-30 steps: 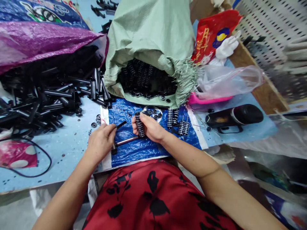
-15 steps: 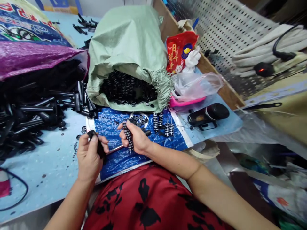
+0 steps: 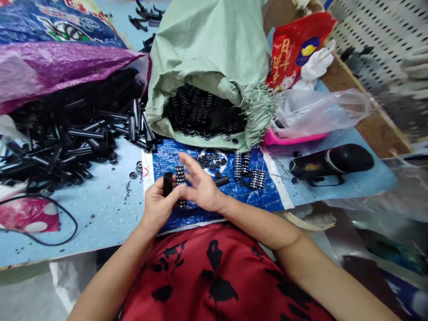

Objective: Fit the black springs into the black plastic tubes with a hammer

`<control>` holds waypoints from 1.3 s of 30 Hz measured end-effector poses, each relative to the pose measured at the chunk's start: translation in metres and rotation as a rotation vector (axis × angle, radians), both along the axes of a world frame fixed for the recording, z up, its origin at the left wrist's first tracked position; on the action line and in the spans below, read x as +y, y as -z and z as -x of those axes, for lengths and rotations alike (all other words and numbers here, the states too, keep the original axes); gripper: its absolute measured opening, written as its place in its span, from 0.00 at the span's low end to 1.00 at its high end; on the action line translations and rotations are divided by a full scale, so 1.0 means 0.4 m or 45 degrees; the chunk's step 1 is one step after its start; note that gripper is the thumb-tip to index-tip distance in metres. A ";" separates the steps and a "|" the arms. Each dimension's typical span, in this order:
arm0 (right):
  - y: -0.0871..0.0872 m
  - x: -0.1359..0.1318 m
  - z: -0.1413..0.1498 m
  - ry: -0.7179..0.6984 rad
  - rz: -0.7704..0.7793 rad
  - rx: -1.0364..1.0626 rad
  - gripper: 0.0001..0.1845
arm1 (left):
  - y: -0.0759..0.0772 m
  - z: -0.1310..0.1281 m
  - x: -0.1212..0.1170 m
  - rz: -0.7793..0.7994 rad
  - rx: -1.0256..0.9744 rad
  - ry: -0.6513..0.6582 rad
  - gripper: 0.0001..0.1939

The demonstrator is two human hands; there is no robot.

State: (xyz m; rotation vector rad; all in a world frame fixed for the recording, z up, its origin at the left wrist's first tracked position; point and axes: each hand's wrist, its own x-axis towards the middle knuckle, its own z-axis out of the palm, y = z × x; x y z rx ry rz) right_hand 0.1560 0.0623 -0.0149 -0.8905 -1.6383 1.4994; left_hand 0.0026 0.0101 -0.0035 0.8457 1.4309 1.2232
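Note:
My left hand is closed around a short black plastic tube. A column of small black wheels printed with white characters stands right beside the tube, between my two hands. My right hand has its fingers spread, with its thumb close against the column and the left thumb; whether it touches the column I cannot tell. Just behind the right hand, a black handle lies on the blue plastic sheet. More wheel columns and loose black discs rest on that sheet.
An open green woven sack full of wheel columns lies ahead. To the left, black plastic parts spill from a purple sack. A black flask, a pink tray and a red packet are at the right.
My hands have come together. The wheel column, formerly in my right hand, now stands beside the black part in my left, and the right fingers have spread. The view has shifted left.

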 end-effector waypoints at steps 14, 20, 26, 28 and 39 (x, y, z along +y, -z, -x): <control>0.001 -0.025 -0.046 -0.096 -1.230 -0.334 0.57 | 0.006 -0.014 -0.024 -0.007 -0.279 -0.143 0.19; 0.011 -0.019 -0.057 -0.105 -1.264 -0.324 0.56 | -0.016 0.018 -0.011 0.197 -0.649 0.019 0.22; 0.028 -0.024 -0.047 -0.022 -1.256 -0.461 0.61 | -0.003 0.041 -0.017 0.283 -0.656 0.065 0.26; 0.046 -0.030 -0.051 -0.011 -1.291 -0.593 0.53 | 0.012 0.061 -0.022 0.170 -0.468 -0.032 0.27; 0.005 -0.024 -0.105 0.228 -1.204 -0.649 0.07 | 0.080 0.204 -0.022 -0.039 1.075 0.310 0.15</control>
